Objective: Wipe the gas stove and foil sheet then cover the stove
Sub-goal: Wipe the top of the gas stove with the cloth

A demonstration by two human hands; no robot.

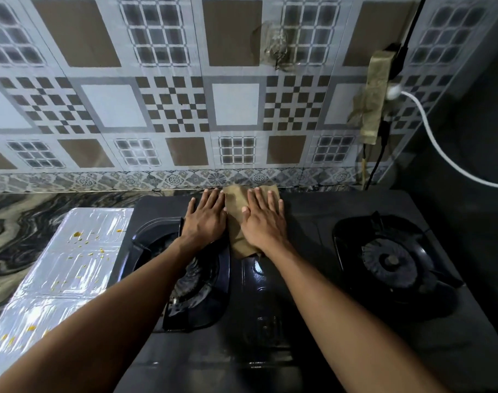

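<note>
A: Where's the cloth (236, 219)?
B: At the back middle of the gas stove (313, 321), under the right hand (263, 221), palm flat, fingers spread.
A: The left hand (205, 218)?
B: Flat beside it, fingers together; foil sheet (72, 251) left.

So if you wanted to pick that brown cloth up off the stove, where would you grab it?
Probably the near end of the brown cloth, pinched from above: it sticks out bare below the right hand, while the rest lies flat on the stove under the palm.
</note>
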